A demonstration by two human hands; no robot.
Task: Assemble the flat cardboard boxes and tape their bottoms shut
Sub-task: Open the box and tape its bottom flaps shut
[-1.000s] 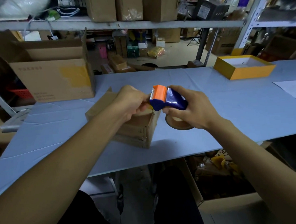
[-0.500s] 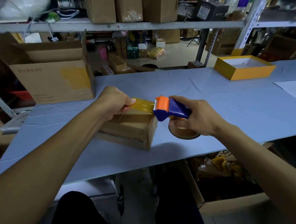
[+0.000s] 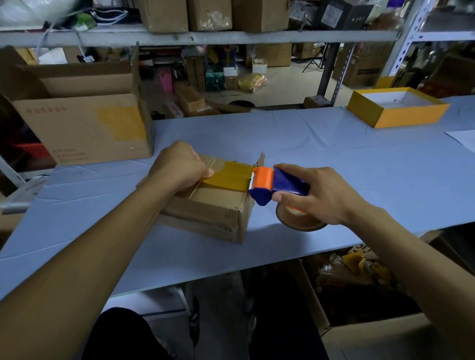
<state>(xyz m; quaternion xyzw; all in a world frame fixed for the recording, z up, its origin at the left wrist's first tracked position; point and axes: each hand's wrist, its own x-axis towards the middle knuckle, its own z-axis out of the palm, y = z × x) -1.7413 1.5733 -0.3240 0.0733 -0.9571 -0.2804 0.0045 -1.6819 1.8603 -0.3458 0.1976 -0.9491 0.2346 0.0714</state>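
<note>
Small cardboard box (image 3: 213,206) at table (image 3: 339,158) centre. Left hand (image 3: 179,166) pinches yellow tape (image 3: 232,176) end onto box top; right hand (image 3: 318,193), at 3 o'clock, grips tape dispenser (image 3: 275,184).

Honestly nothing I can actually read here. The big open box (image 3: 85,127) at the far left of the table has a line of small print along its top edge and a few more lines near its bottom left corner, all too blurry to make out.
</note>
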